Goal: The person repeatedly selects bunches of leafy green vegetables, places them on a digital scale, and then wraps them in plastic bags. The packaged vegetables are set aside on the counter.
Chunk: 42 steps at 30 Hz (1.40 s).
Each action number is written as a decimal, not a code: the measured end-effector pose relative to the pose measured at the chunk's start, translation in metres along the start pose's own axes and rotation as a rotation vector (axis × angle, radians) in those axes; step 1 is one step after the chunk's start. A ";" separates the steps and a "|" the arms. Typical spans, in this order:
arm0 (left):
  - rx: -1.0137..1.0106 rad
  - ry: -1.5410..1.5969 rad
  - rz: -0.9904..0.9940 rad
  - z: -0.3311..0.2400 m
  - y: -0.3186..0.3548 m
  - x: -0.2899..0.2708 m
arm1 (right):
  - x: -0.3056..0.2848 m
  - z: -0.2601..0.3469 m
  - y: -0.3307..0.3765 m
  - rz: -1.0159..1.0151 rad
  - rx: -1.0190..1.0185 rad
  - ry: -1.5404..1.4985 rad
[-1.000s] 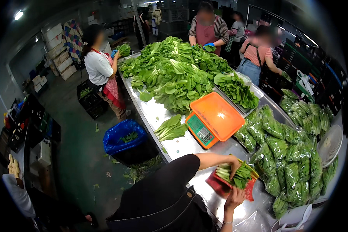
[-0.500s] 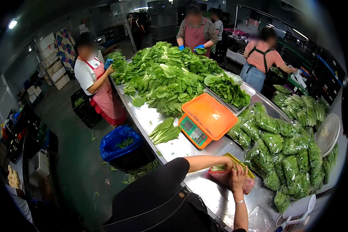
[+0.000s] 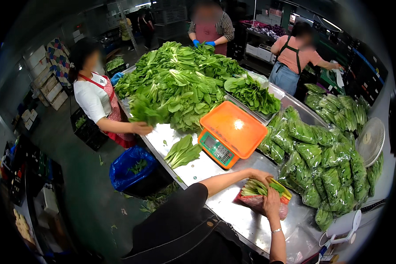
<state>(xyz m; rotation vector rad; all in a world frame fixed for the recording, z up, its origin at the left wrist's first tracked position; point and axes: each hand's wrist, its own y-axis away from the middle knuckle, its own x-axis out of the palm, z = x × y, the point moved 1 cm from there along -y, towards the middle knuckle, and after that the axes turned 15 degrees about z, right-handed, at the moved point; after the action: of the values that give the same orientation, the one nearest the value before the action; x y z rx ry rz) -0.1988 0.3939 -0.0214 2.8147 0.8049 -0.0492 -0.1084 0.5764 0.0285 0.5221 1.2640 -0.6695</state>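
On the metal table before me lies a red-and-yellow holder (image 3: pixel 251 202) with patterned sides, its exact kind unclear. Pale-stemmed leafy greens (image 3: pixel 252 188) sit in it, cut ends toward the left. My left hand (image 3: pixel 260 175) bends over the far side of the greens, fingers closed and partly hidden. From the near right, my right hand (image 3: pixel 272 203) closes on the greens at the holder's right part. Just beyond stands an orange scale (image 3: pixel 234 129) with a green keypad. A loose bunch of greens (image 3: pixel 183 152) lies left of it.
A big heap of greens (image 3: pixel 180 83) covers the table's far part. Bagged greens (image 3: pixel 323 167) pile up on the right beside a white fan (image 3: pixel 370 141). At left stands a blue-lined bin (image 3: pixel 125 169). A co-worker's bare arm (image 3: pixel 123 127) reaches over the table's left edge.
My hands have moved apart slightly, and more of the stems now show in the holder. The co-worker on the left has stretched an arm toward the table, with greens blurred beside the hand.
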 end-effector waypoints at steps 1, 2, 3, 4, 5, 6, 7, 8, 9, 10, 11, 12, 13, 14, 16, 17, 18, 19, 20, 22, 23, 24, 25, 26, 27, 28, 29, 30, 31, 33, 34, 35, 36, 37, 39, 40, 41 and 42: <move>-0.039 -0.033 -0.131 0.004 -0.008 -0.007 | 0.003 -0.003 -0.002 0.001 0.007 0.015; -0.079 -0.065 -0.264 0.009 -0.016 -0.013 | 0.006 0.000 -0.002 0.010 0.019 0.009; -0.047 -0.448 -0.541 0.032 -0.034 -0.012 | 0.003 0.002 -0.003 0.019 0.023 0.014; -0.153 -0.552 -0.558 0.022 -0.038 -0.006 | 0.002 0.002 -0.001 0.024 0.052 0.012; -0.259 -0.656 -0.578 0.009 -0.043 0.002 | 0.001 0.002 0.000 0.035 0.074 0.028; -0.376 -0.756 -0.600 0.001 -0.041 0.007 | 0.001 0.005 0.002 0.037 0.084 0.028; -0.454 -0.826 -0.493 0.002 -0.044 0.008 | 0.000 0.008 0.004 0.039 0.093 0.030; -0.475 -0.780 -0.392 -0.002 -0.043 0.002 | -0.002 0.011 0.004 0.042 0.102 0.033; -0.492 -0.726 -0.281 -0.006 -0.042 -0.001 | -0.002 0.013 0.007 0.043 0.114 0.032; -0.511 -0.677 -0.177 -0.011 -0.041 -0.008 | -0.001 0.014 0.006 0.038 0.118 0.031; -0.482 -0.677 -0.119 -0.014 -0.038 -0.011 | 0.000 0.014 0.006 0.033 0.123 0.031; -0.459 -0.682 -0.065 -0.017 -0.030 -0.015 | -0.001 0.017 0.004 0.027 0.128 0.034; -0.434 -0.686 -0.010 -0.019 -0.026 -0.019 | -0.001 0.020 0.004 0.021 0.134 0.038; -0.407 -0.656 0.061 -0.019 -0.027 -0.023 | -0.002 0.022 0.004 0.017 0.140 0.043; -0.357 -0.598 0.209 -0.007 -0.034 -0.031 | 0.001 0.025 0.005 -0.013 0.173 0.026; -0.280 -0.592 0.263 0.014 -0.058 -0.030 | 0.003 0.026 0.010 -0.032 0.220 0.019; -0.231 -0.624 0.228 0.016 -0.057 -0.026 | 0.007 0.025 0.011 -0.038 0.235 0.019; -0.176 -0.650 0.196 0.016 -0.053 -0.023 | 0.009 0.024 0.014 -0.037 0.255 0.022; -0.118 -0.674 0.165 0.015 -0.049 -0.021 | 0.012 0.024 0.014 -0.036 0.278 0.027; -0.008 -0.717 0.164 0.027 -0.041 -0.009 | 0.015 0.028 0.013 -0.038 0.311 0.022; -0.029 -0.751 0.251 0.036 -0.031 -0.003 | 0.019 0.029 0.013 -0.093 0.288 0.022; 0.087 -0.599 0.228 0.031 -0.012 0.007 | 0.020 0.032 0.013 -0.118 0.308 0.011; -0.157 -0.452 0.313 -0.009 0.014 0.016 | 0.027 0.029 0.013 -0.134 0.298 0.026; -0.194 -0.604 0.250 -0.038 0.047 0.027 | 0.028 0.029 0.012 -0.119 0.277 0.046; -0.194 -0.638 0.235 0.015 0.041 0.026 | 0.025 0.034 0.007 -0.124 0.221 0.007; -0.231 -0.705 0.232 -0.004 0.047 0.031 | 0.028 0.031 0.012 -0.150 0.207 0.021; -0.278 -0.735 0.171 -0.008 0.050 0.037 | 0.027 0.033 0.014 -0.170 0.202 0.014; -0.282 -0.738 0.155 -0.009 0.050 0.038 | 0.021 0.036 0.015 -0.164 0.213 -0.003; -0.248 -0.819 0.086 -0.018 0.057 0.043 | 0.018 0.037 0.017 -0.149 0.203 -0.032; -0.289 -0.854 0.081 -0.028 0.060 0.052 | -0.006 0.052 0.019 -0.165 0.239 0.013; -0.324 -0.863 0.089 -0.029 0.059 0.057 | -0.020 0.061 0.018 -0.058 0.242 0.046; -0.367 -0.897 0.096 -0.033 0.060 0.063 | -0.029 0.063 0.014 -0.029 0.171 0.136; -0.407 -0.936 0.098 -0.038 0.059 0.068 | -0.037 0.063 0.008 0.020 0.107 0.166; -0.406 -0.998 0.144 -0.042 0.057 0.072 | -0.046 0.062 0.000 0.068 0.040 0.199; -0.374 -1.030 0.117 -0.040 0.054 0.079 | -0.029 0.034 -0.012 0.123 -0.043 0.348; -0.365 -1.043 0.102 -0.038 0.055 0.081 | -0.018 0.019 -0.017 0.272 0.030 0.205; -0.291 -0.975 0.056 -0.045 0.057 0.081 | -0.010 0.006 -0.019 0.422 0.108 0.062; -0.219 -0.982 -0.136 -0.044 0.063 0.081 | -0.003 -0.004 -0.018 0.571 0.180 -0.072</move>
<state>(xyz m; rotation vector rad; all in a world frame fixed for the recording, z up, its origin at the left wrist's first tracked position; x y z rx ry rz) -0.0980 0.3927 0.0266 2.0975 0.6636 -1.1619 -0.1245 0.5666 0.0305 0.9528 0.9258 -0.3141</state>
